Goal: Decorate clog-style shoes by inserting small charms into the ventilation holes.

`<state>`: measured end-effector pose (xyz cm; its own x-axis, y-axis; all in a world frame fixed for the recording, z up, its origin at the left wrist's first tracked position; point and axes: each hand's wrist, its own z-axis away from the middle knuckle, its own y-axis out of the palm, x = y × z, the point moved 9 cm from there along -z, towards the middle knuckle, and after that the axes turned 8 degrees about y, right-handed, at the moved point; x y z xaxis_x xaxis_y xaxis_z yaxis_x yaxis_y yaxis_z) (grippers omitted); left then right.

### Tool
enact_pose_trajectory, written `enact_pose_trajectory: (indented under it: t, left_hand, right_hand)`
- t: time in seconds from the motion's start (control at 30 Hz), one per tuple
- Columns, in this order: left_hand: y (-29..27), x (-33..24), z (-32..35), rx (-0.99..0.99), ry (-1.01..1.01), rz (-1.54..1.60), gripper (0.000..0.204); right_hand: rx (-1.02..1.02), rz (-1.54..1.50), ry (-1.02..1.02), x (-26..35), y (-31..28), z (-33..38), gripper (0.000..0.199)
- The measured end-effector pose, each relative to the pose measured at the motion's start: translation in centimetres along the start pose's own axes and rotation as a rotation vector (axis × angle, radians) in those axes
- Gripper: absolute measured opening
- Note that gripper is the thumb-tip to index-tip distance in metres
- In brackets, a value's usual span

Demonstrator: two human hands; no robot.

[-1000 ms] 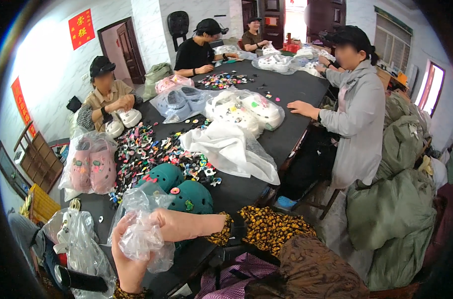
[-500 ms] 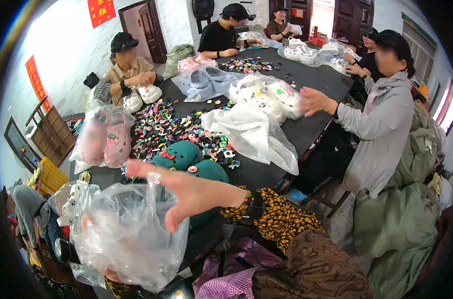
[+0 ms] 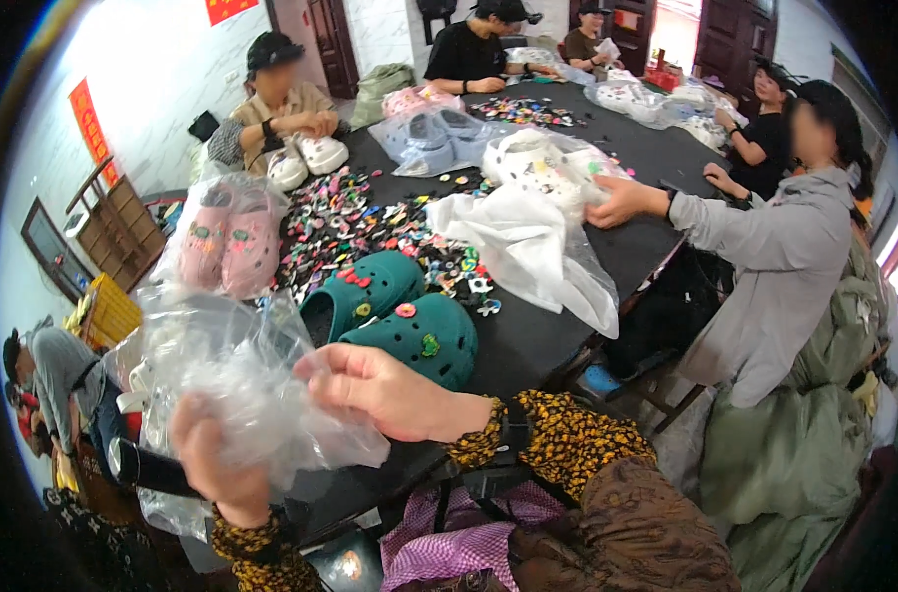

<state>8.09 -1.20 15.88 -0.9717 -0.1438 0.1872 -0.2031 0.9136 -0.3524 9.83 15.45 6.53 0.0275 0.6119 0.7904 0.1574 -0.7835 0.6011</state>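
A crumpled clear plastic bag is stretched between my two hands above the near edge of the table. My left hand, somewhat blurred, grips the bag from below at its lower left. Thumb and fingers of my right hand pinch its right side. Just beyond my right hand rests a pair of dark green clogs: the rear clog carries a red bow charm, and the front clog has pink and green charms. Nothing shows inside the bag.
Loose colourful shoe charms are heaped mid-table. Bagged pink clogs stand left, bagged blue clogs behind. To the right, a co-worker's hand touches bagged white clogs. Other people sit around the black table.
My right hand has come back from over the green clogs and now pinches the bag, which is more bunched. The co-worker's hand at right has lowered onto the white clogs.
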Motion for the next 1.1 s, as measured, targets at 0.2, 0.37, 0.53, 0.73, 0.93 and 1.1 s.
enact_pose_trajectory:
  t: [0.2, 0.37, 0.53, 0.73, 0.93, 1.1]
  left_hand:
    - [4.5, -2.6, 0.6, 0.434, -0.161, 0.172, 0.048]
    - [4.1, -2.4, 1.3, 0.527, -0.216, 0.158, 0.074]
    - [3.5, 0.3, 2.5, 0.386, -0.492, 0.343, 0.072]
    - [2.4, 4.4, 4.2, -0.022, -1.046, 0.793, 0.062]
    - [3.9, 2.2, 4.5, 0.094, -1.003, 1.180, 0.049]
    - [4.4, 1.8, 2.6, 0.312, -0.744, 0.649, 0.050]
  right_hand:
    - [0.104, -0.093, -0.037, 0.4, 0.9, 0.6, 0.064]
    - [0.160, 0.188, 0.018, -1.5, 2.9, 1.0, 0.073]
    - [0.182, 0.353, -0.048, -1.4, 3.5, 1.0, 0.067]
    - [-0.078, 0.425, -0.155, 3.9, -0.5, 1.7, 0.042]
    - [0.023, 0.437, -0.189, 3.7, 0.8, 2.1, 0.063]
    - [0.068, 0.963, -0.428, 2.4, 4.8, 3.8, 0.044]
